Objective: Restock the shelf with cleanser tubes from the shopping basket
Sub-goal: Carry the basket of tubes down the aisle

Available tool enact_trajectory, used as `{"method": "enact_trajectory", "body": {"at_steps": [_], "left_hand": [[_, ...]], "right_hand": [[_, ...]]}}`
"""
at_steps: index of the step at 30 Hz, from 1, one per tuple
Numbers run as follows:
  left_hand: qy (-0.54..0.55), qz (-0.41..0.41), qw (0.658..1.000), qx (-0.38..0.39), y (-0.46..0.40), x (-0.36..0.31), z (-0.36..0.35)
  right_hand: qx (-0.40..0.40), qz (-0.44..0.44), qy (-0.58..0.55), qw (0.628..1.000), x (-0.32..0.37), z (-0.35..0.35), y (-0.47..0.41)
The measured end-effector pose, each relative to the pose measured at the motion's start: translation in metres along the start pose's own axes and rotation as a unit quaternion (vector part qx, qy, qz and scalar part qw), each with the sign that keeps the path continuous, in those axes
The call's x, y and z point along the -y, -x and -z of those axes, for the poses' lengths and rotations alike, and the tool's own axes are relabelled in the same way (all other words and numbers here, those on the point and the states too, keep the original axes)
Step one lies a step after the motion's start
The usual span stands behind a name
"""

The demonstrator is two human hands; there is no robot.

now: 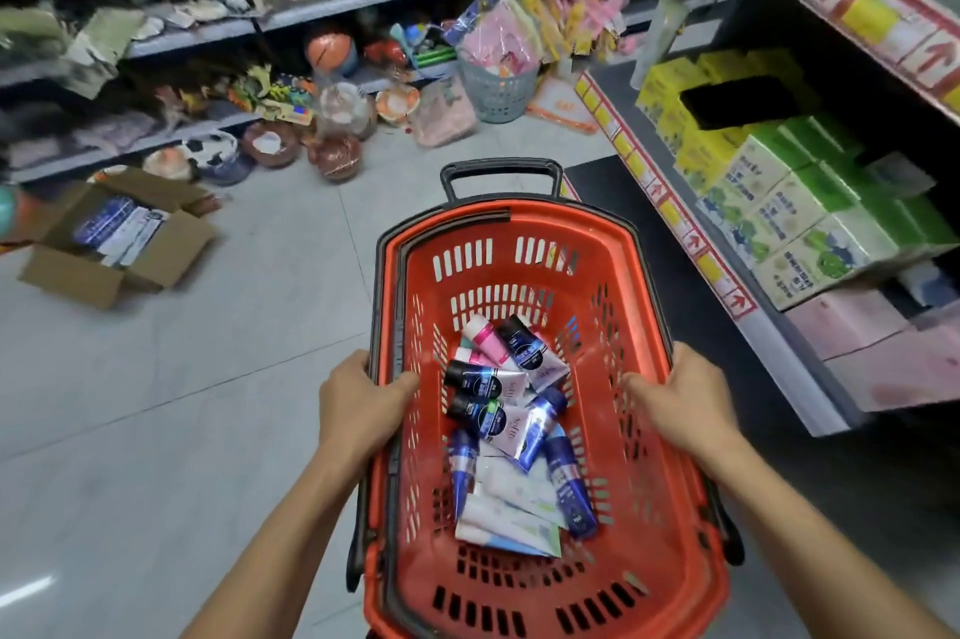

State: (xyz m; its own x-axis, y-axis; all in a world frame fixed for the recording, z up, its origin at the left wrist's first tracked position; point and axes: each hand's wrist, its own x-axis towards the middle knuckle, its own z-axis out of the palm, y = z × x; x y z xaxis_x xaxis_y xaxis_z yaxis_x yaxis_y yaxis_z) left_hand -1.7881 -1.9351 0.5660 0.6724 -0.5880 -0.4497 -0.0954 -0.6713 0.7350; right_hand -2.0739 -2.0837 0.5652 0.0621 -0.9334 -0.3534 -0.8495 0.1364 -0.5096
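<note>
Hands at work: your left hand (363,402) and right hand (680,396) curl fingers over red shopping basket (649,305) rims; cleanser tubes (511,425) heaped inside, shelf (727,295) at right.

Open tiled floor (208,378) left of the red basket (644,430), cardboard box (119,243) at its far left edge, shelf (691,243) edge crowding the basket's right side, balls (332,155) strewn along the far shelving's foot

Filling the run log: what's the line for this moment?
left hand grips basket rim | right hand grips rim | tubes inside | none shelved
</note>
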Motion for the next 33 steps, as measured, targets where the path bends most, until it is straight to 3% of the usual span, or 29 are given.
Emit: {"method": "enact_trajectory", "body": {"at_steps": [16, 27, 33], "left_hand": [[0.04, 0.089, 0.994, 0.042, -0.094, 0.019, -0.054], [0.058, 0.2, 0.974, 0.091, -0.203, 0.081, -0.155], [0.047, 0.21, 0.97, 0.111, -0.264, 0.148, -0.227]], "right_hand": [[0.056, -0.023, 0.055, 0.997, 0.019, -0.054, -0.131], [0.09, -0.1, 0.061, 0.989, -0.036, -0.172, -0.268], [0.13, -0.176, 0.009, 0.976, -0.092, -0.264, -0.34]]}}
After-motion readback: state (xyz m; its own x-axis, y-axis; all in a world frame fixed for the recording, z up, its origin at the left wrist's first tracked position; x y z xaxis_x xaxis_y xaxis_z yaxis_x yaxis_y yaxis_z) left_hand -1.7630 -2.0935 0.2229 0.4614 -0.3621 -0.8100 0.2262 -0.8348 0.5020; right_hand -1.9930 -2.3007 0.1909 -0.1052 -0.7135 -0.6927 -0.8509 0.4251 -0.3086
